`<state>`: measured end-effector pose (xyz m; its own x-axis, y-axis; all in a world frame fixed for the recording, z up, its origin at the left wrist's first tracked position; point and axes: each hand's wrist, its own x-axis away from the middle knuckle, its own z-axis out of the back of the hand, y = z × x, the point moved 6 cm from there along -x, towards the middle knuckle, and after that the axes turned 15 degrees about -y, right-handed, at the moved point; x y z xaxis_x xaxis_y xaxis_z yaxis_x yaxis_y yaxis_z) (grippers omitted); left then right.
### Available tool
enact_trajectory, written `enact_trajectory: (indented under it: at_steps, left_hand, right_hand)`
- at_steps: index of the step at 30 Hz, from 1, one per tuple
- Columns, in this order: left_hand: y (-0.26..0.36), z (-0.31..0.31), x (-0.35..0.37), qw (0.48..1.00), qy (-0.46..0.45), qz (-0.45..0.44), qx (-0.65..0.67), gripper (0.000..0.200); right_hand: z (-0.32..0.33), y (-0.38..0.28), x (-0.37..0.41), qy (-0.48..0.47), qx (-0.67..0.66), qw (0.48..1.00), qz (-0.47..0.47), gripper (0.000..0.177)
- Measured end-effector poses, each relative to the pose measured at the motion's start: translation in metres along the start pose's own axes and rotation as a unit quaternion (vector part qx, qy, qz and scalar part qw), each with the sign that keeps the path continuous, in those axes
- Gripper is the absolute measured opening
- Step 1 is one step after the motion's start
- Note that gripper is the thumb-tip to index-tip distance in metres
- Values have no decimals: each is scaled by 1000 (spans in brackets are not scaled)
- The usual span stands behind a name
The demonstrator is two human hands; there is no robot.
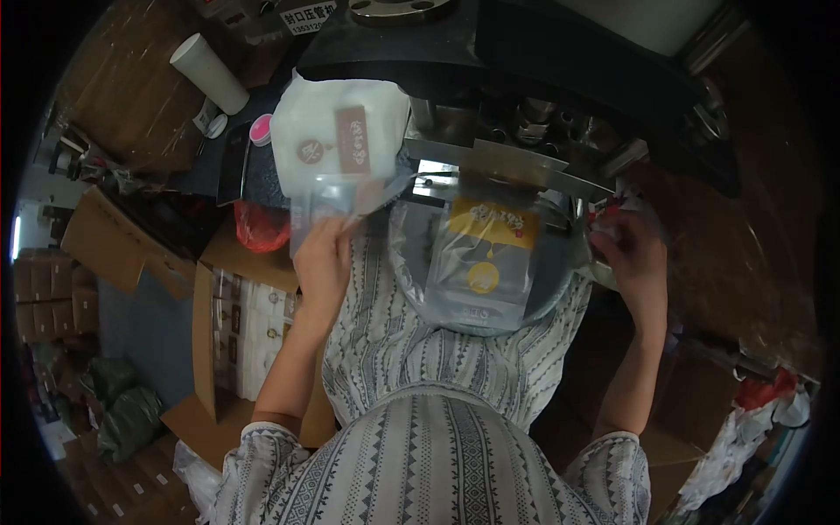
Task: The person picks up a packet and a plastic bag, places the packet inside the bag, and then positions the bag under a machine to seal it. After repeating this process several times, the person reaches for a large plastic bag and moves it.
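Holding one translucent bag: left hand; one yellow-printed pouch nearby.

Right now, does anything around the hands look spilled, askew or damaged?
Nothing stands out clearly: I see no spill or tear. The yellow-printed bag lies slightly tilted. The clear bag in the left hand is too blurred to judge. The white cylinder leans, perhaps only from lens distortion.
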<state>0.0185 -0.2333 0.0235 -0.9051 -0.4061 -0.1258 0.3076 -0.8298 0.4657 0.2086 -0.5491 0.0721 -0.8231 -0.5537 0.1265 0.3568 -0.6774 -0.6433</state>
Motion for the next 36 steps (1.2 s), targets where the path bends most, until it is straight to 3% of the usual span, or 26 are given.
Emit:
enact_trajectory:
  at_steps: [1, 2, 4, 5, 7, 8, 10, 11, 13, 14, 15, 16, 17, 19, 23, 25, 27, 28, 29, 31, 33, 35, 36]
  left_hand:
    - [10, 5, 7, 1000, 10, -1, 26, 13]
    - [23, 9, 12, 1000, 6, 0, 25, 13]
    - [55, 17, 13, 996, 19, -79, 36, 13]
    - [58, 18, 13, 996, 21, -79, 37, 13]
    - [67, 17, 14, 989, -3, -141, 50, 13]
    - [69, 16, 16, 989, -3, -140, 50, 13]
    - [79, -3, 18, 971, -139, -167, 98, 12]
    - [79, -11, 17, 971, -140, -169, 100, 12]
    - [76, -42, 15, 943, -227, -139, 201, 14]
    - [81, -47, 9, 943, -225, -141, 202, 14]
    - [75, -63, 0, 890, -285, -21, 356, 18]
    - [72, -80, -3, 797, -333, 99, 494, 23]
    - [71, -88, -16, 797, -333, 98, 494, 23]
    - [71, -100, -42, 766, -302, 81, 562, 29]
    - [77, -101, -47, 728, -316, 141, 592, 29]
    - [65, -90, -49, 861, -296, 66, 408, 29]
    - [36, -33, -64, 957, -42, -7, 285, 45]
    - [14, -16, -71, 991, 88, -89, 40, 58]
    - [0, -25, -63, 992, 85, -87, 38, 58]
    - [-2, -48, -46, 968, -2, -85, -235, 63]
    - [3, -44, -28, 976, 6, -121, -182, 56]
    - [-9, -24, -22, 988, -50, -36, -141, 38]
    - [-9, -17, -17, 988, -49, -34, -139, 38]
  right_hand:
    - [-9, -13, 2, -42, -95, 994, 27, 20]
    - [-20, -28, 3, -44, -97, 994, 25, 20]
    - [-44, -80, 1, -100, -106, 972, 186, 26]
    - [-49, -87, -1, -99, -105, 971, 188, 26]
    - [-55, -107, 2, -54, 6, 950, 307, 27]
    - [-57, -107, 2, -55, 6, 950, 307, 27]
    - [-65, -108, 2, -137, -64, 929, 337, 29]
    - [-64, -106, 1, -136, -62, 930, 335, 29]
    - [-68, -82, -10, -179, -171, 954, 172, 29]
    - [-67, -79, -10, -178, -169, 954, 173, 29]
    - [-58, -72, -10, -112, -145, 971, 157, 28]
    - [-48, -65, -8, -45, -121, 982, 139, 27]
    - [-44, -59, -4, -44, -120, 982, 139, 27]
    - [-33, -48, 4, -31, 69, 989, 128, 28]
    - [-17, 9, -15, 61, 47, 996, 42, 24]
    - [-28, 41, -36, 63, 156, 985, 46, 24]
    - [-28, 40, -35, 57, 157, 986, 32, 25]
    - [-28, 38, -33, 44, 157, 987, 12, 26]
    - [-27, 39, -32, 41, 155, 987, 11, 26]
    - [-23, 42, -37, -1, 103, 995, 1, 30]
    - [-17, 36, -36, -9, 75, 997, -18, 30]
    - [-16, 40, -29, -24, 56, 997, -37, 30]
    - [-11, 41, -20, 13, 70, 997, -7, 28]
